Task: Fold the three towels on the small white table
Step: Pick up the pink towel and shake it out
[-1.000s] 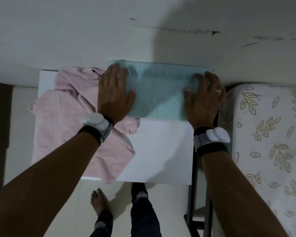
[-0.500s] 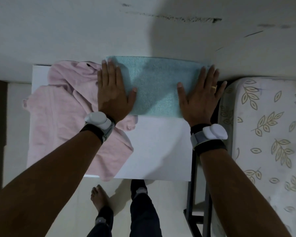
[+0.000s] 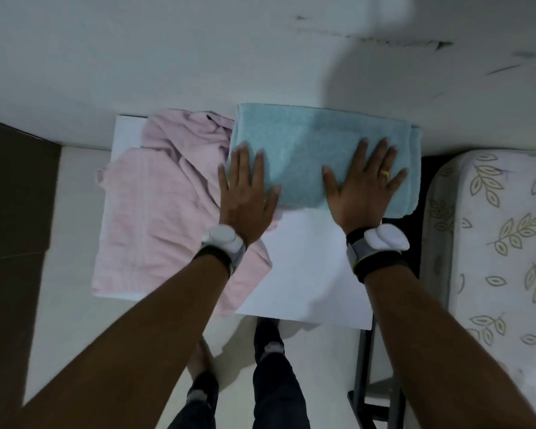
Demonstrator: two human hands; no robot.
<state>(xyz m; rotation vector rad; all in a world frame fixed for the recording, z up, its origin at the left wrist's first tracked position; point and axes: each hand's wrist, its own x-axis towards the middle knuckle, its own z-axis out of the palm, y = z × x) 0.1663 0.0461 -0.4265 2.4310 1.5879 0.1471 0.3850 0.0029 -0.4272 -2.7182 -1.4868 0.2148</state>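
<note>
A light blue towel lies folded into a flat rectangle at the far right of the small white table, against the wall. My left hand presses flat on its near left corner, fingers spread. My right hand lies flat on its near right part, fingers apart, a ring on one finger. A pink towel sits crumpled and unfolded over the table's left half, partly under my left wrist. Only these two towels show.
A white wall runs behind the table. A mattress with a leaf print stands close on the right, a dark metal frame between it and the table. A dark brown panel is at the left. My legs and feet are below the table's front edge.
Both hands have slid back toward me across the blue towel, from its far side edges to its near part, smoothing it. The towel's right end now hangs past the table edge.
</note>
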